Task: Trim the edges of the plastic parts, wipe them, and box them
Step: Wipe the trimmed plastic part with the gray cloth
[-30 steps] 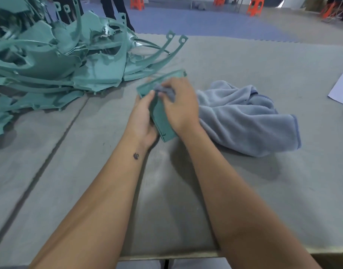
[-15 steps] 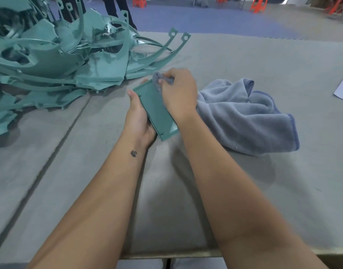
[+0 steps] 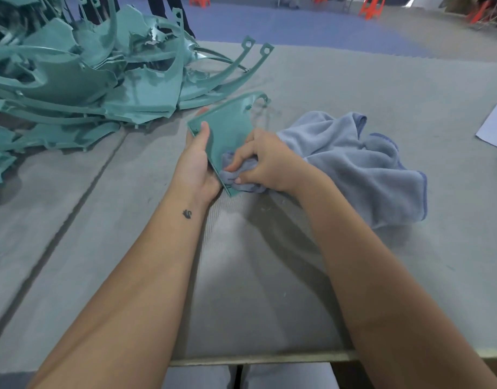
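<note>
Left hand (image 3: 196,164) grips green plastic part (image 3: 227,127), thumb on its face, just above table (image 3: 269,276) | right hand (image 3: 265,161) pinches bunched blue cloth (image 3: 354,161) against part's near end | pile of green parts (image 3: 87,80) far left

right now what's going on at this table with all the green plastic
A person is wiping one teal plastic part. The left hand holds the part by its edge, tilted up off the grey table, while the right hand pinches a bunched corner of the blue cloth against the part's near end. A big pile of teal parts sits to the left. No box is in view.
</note>
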Demonstrator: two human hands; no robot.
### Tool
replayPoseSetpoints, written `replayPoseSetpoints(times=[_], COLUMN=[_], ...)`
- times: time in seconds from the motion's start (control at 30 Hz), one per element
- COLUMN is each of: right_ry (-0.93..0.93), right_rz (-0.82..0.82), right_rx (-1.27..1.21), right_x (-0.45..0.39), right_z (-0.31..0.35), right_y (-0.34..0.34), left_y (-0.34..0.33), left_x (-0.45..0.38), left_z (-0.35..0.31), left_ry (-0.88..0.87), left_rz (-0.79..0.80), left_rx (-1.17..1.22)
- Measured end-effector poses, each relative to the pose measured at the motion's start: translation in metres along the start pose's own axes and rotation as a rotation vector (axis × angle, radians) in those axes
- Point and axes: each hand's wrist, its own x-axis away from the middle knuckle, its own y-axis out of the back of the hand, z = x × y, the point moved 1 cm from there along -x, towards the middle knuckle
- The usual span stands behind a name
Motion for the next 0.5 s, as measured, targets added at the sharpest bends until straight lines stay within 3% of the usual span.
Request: replayPoseSetpoints(times=[0.07, 0.2, 0.27, 0.5], right_ry=[0.014, -0.085, -0.115, -0.057], right_rz=[0.032, -0.182, -0.226, 0.041], right_rx=[0.053, -0.151, 0.064, 0.172], right_x=[0.003, 0.008, 0.007, 0.01], right_z=[-0.003, -0.01, -0.014, 0.008], right_y=[0.003, -0.004, -0.005, -0.011], left_y=[0.0, 0.003, 0.004, 0.003], left_x=[0.0, -0.003, -0.005, -0.005], left_z=[0.0, 0.001, 0.0, 0.001], left_ry=[-0.01, -0.046, -0.049, -0.088], left_rz=[-0.022, -0.052, -0.072, -0.093], left_rx=[-0.012, -0.03, -0.039, -0.019])
